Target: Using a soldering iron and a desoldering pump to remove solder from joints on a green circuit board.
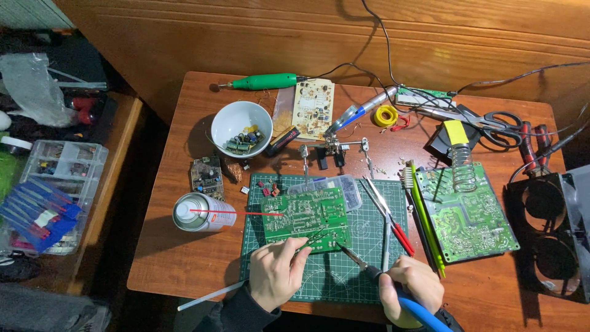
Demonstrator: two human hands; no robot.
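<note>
Our left hand (275, 270) pinches what looks like tweezers (314, 238) on the green circuit board (304, 216). Our right hand (410, 286) is wrapped around the soldering iron (362, 265) — tip just right of the tweezers.

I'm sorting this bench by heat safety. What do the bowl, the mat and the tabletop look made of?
The bowl looks like glazed white ceramic: smooth, with a soft sheen. The mat seems to be matte green rubber or vinyl, printed with a grid. The tabletop looks like reddish-brown varnished wood or a wood-grain laminate; the picture cannot settle which.
</note>
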